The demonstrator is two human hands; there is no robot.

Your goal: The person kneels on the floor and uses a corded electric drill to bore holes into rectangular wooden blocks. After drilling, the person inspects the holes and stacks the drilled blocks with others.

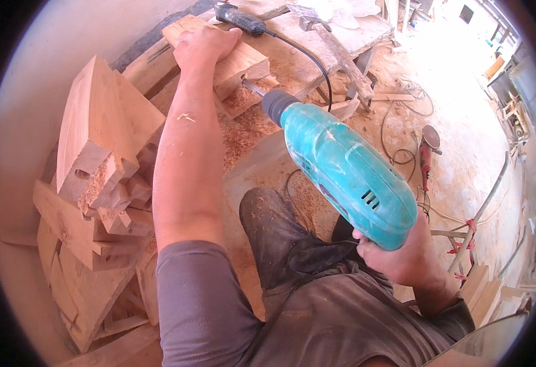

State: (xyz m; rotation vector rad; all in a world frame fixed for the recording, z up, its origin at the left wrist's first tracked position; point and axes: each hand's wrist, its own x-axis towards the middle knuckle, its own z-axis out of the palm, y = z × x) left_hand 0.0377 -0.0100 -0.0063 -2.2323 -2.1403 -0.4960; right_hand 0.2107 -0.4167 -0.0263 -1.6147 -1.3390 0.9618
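My right hand (399,260) is wrapped round the handle of a teal power drill (341,165), whose body hides most of the fingers. The drill's black chuck (278,105) points away and to the left. Its metal bit (254,88) meets the end of a pale wooden block (243,60), at a dark hole in the end face. My left hand (205,46) lies over the top of that block and grips it, with its fingers curled over the far edge. Wood shavings cling to my left forearm.
Cut wooden pieces (93,140) with slots in their ends are stacked at the left by the wall. A corded grinder (240,18) and a hammer (341,58) lie on the far bench (286,37). A red grinder (426,156) and cords lie on the dusty floor at the right.
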